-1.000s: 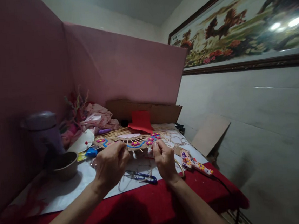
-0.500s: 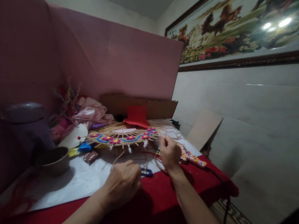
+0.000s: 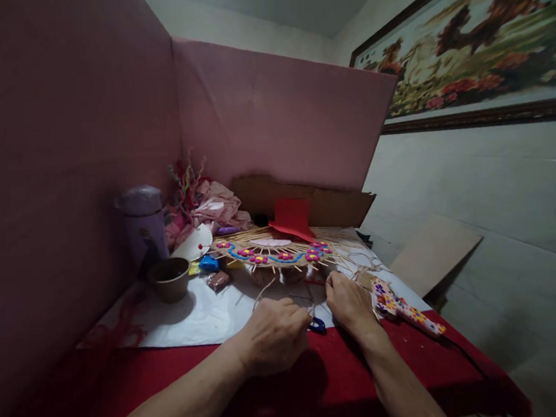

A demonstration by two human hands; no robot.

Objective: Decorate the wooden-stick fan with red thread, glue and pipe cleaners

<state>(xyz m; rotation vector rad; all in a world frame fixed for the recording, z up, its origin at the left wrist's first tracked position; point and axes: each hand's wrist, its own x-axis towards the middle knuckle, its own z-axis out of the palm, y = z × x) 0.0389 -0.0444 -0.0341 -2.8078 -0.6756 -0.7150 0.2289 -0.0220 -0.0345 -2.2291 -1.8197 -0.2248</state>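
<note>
My left hand [image 3: 278,335] is closed, knuckles up, above the near edge of the white sheet. A thin brown piece of twine [image 3: 262,293] curves out of its fingers. My right hand [image 3: 350,301] is pinched shut to the right, and whatever lies between its fingertips is hidden. Just beyond both hands is a craft piece of thin sticks with a curved brown band [image 3: 295,260], decorated with pink flowers and a blue wavy line. Between the hands lies a blue-handled tool [image 3: 317,324], partly covered by my left hand.
A flower-patterned glue gun [image 3: 408,307] with a black cord lies at right. On the left stand a bowl [image 3: 169,281] and a purple lidded container [image 3: 142,225]. Blue and brown packets [image 3: 219,280], folded red paper [image 3: 291,219] and a cardboard strip [image 3: 337,209] lie farther back.
The view has swung left, so everything sits farther right in the picture. My right hand has come lower and nearer the left one; both remain closed.
</note>
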